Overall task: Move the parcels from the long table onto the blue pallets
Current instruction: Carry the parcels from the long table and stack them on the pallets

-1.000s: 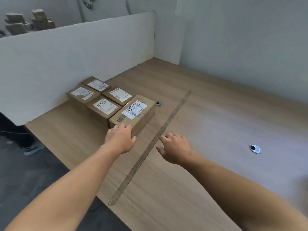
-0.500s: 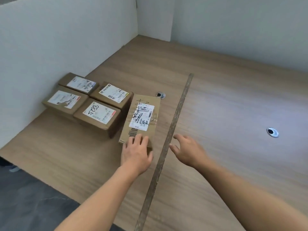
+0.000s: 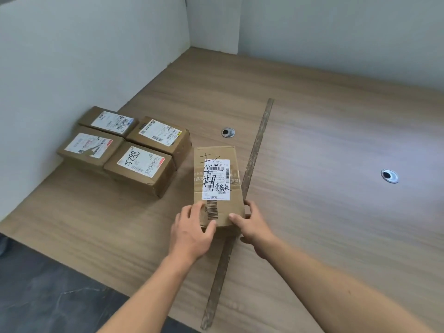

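Where the dark floor point(image 3: 48, 296) meets the near edge, both forearms reach across the wooden table point(image 3: 324, 224).

1. Left hand point(image 3: 192, 230): grips the near left corner of the long parcel point(image 3: 217, 183). Its fingers point(image 3: 198, 209) lie close together on the top face beside the barcode, and the thumb is curled against the near end.
2. Right hand point(image 3: 252, 224): grips the near right corner. The thumb point(image 3: 235, 217) presses on the top face, and the fingers are curled round the right side.
3. Long parcel: lies lengthwise away from the person, label up, on the table. Its right edge is against a worn strip point(image 3: 255, 150) that runs diagonally across the surface. Whether the near end is lifted cannot be told.
4. Four parcels point(image 3: 141, 162): set left of the long parcel in a two-by-two block, touching one another, labels up, beside the white partition point(image 3: 84, 56).
5. Two metal grommets: one point(image 3: 227, 132) just beyond the long parcel, the other point(image 3: 389, 176) well apart to the right.
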